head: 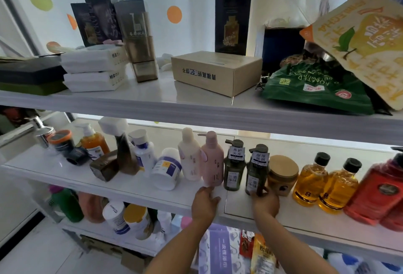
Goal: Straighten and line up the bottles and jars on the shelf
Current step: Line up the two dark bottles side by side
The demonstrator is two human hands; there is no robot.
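Middle shelf: two dark green pump bottles, two amber bottles, upright. Right hand fingers grasp one green bottle's base; left hand fingers released, touching pink bottle.

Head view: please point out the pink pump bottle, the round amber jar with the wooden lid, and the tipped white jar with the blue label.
Pink pump bottle [212, 160], head view: middle of its body.
Round amber jar with wooden lid [283, 165], head view: lid top.
Tipped white jar with blue label [166, 170], head view: its labelled side.

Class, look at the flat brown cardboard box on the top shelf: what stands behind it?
A tall dark printed carton stands upright behind the flat brown cardboard box; the box covers the carton's base, so its footing is hidden.
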